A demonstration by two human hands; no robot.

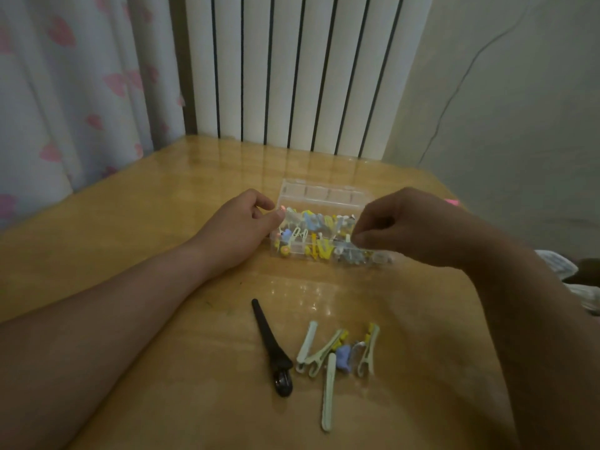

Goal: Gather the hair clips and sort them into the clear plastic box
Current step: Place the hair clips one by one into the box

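The clear plastic box (319, 193) lies open in the middle of the wooden table (136, 222), its compartments filled with small yellow, blue and white clips. My left hand (242, 222) holds the box's left end between thumb and fingers. Over the box's right part, my right hand (402, 225) has its fingertips pinched together; what they pinch is too small to tell. Nearer to me lie a long black clip (271, 347), several pale green clips (328, 355) and a small blue clip (344, 357).
A white ribbed radiator (292, 69) stands behind the table. A curtain with pink hearts (65, 92) hangs at the left. A wall with a thin cable is at the right, and something pink (453, 201) peeks out at the table's right edge.
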